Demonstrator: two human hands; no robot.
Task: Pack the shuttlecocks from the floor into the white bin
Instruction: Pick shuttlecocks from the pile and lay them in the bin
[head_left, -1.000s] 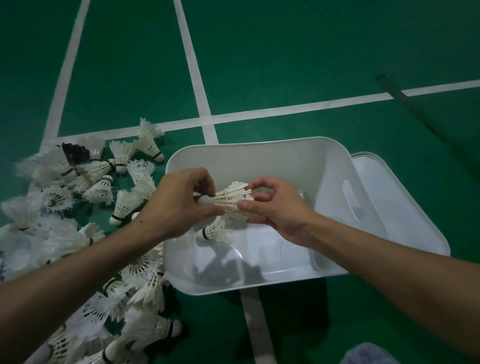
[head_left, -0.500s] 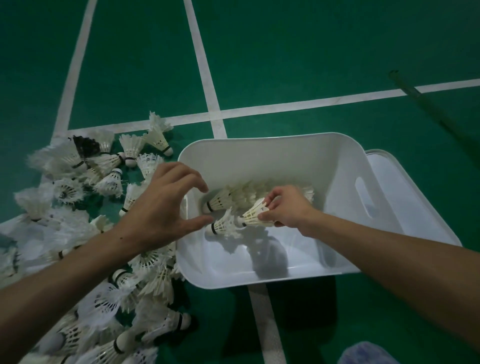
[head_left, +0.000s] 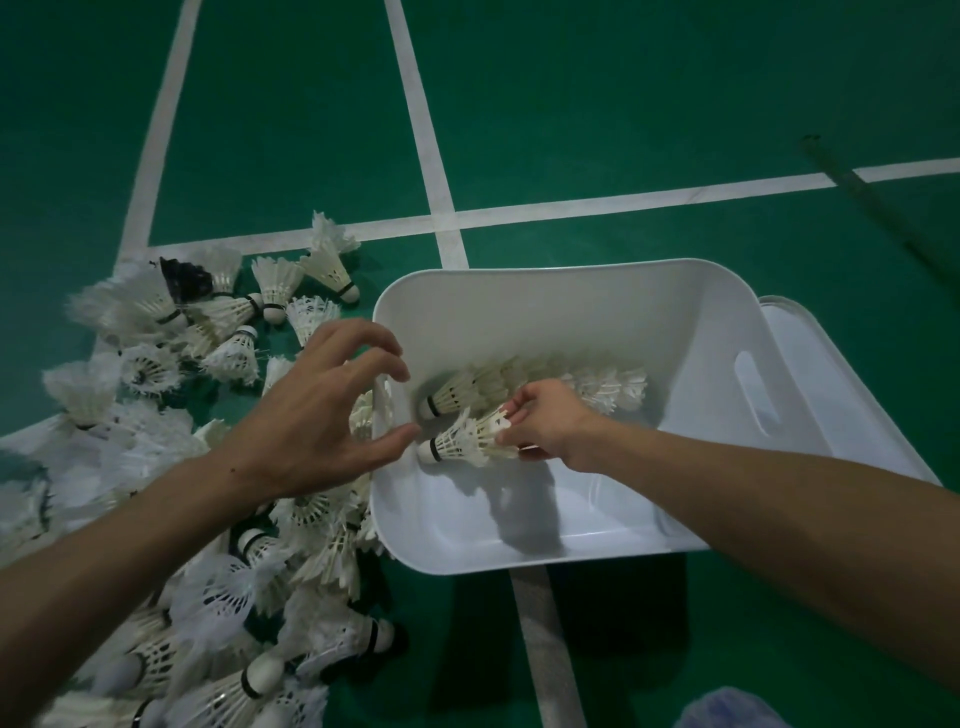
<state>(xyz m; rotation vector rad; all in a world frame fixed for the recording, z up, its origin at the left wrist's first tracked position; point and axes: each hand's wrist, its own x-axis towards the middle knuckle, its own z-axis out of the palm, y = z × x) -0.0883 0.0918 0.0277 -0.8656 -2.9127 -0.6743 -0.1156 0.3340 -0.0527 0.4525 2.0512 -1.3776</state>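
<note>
Dim light is covering everything. The bin (head_left: 571, 312) is throwing a dark shadow nearward; edges are bending and blurring.

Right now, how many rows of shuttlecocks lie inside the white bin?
2. A long nested row lies deeper in the white bin; a shorter row sits in front, pinched by the right hand. How many each holds is hidden.

The green floor (head_left: 623, 104) carried white lines (head_left: 623, 205) that crossed in the upper centre of the frame. A loose heap of shuttlecocks (head_left: 145, 369) covered its left side from mid-frame down to the bottom edge. The white bin (head_left: 519, 322) sat at centre right over one line, with a white lid (head_left: 841, 374) flat at its right side. A dark rod (head_left: 878, 208) lay at upper right, and a blurred bluish thing (head_left: 727, 709) at the bottom right.
</note>
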